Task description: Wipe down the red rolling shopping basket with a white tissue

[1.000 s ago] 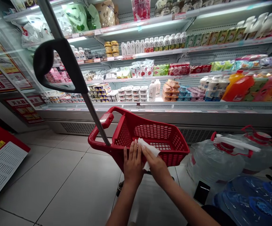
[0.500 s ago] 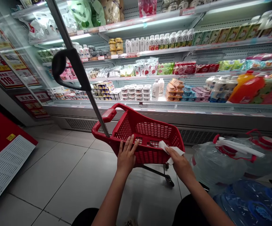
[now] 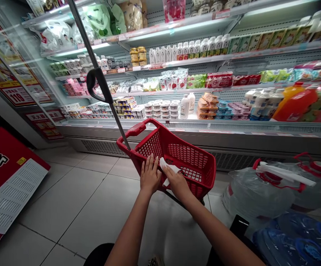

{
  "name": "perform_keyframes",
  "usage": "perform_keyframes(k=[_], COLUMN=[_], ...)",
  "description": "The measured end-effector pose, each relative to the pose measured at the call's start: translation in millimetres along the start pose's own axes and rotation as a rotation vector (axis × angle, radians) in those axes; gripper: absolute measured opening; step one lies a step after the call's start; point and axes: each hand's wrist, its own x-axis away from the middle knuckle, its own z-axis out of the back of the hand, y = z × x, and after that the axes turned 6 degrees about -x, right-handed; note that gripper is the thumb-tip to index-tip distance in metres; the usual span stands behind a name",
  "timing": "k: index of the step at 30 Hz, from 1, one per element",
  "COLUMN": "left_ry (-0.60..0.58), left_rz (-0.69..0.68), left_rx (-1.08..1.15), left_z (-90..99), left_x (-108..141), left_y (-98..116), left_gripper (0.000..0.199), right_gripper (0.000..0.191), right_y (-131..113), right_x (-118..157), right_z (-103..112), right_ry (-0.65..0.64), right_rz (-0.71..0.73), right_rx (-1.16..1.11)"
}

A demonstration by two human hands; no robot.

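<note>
A red plastic basket cart (image 3: 188,151) stands in front of me, with a grey pole (image 3: 105,87) with a black grip rising at its handle end. My left hand (image 3: 150,176) lies flat on the near rim, its fingers stretched out and slightly apart, with nothing in it. Close beside it on the right, my right hand (image 3: 176,183) presses a white cloth or tissue (image 3: 169,168) onto the same rim. The basket's visible floor holds nothing. Part of the cloth is hidden under my right fingers.
Behind the cart runs a refrigerated shelf (image 3: 160,128) with cups, bottles and packs. Large clear bottles (image 3: 256,194) and blue ones (image 3: 296,236) stand at the right, near a black phone (image 3: 239,225). A red and white unit (image 3: 13,184) is at the left.
My right hand has slid left along the near rim with the white cloth, coming close to my left hand. The cart has turned slightly, and its handle end sits farther right in view.
</note>
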Motion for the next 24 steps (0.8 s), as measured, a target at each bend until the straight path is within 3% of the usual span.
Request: perform_keyframes(k=[5,8,11,14,18,21,24], left_ry=[-0.009,-0.022,-0.018,-0.019,-0.028,-0.032,-0.023], left_rz=[0.008,0.054,0.097,0.082,0.048,0.025,0.047], left_rx=[-0.007,0.012,0.045,0.072,0.049,0.036,0.042], left_z=[-2.9,-9.8,-21.2,-30.2,-31.3,-30.2,-32.7], left_x=[-9,-13,-9,0,5,2,-4], left_y=[-14,-8,13,35,37,25,14], left_gripper=[0.064,0.067,0.073,0.07,0.065,0.066,0.074], right_gripper=[0.1,0.103,0.102,0.098,0.097,0.102,0.108], right_y=[26,36,33,23,19,28,42], right_x=[56,88,90,65,44,64,107], right_z=[10,13,13,12,13,14,16], right_ry=[0.028,0.061,0.055,0.015,-0.02,-0.005,0.048], right_rz=[-0.01,-0.05,-0.076,-0.056,-0.036,-0.026,-0.003], right_rx=[0.039,0.058,0.071,0.044,0.033,0.033,0.018])
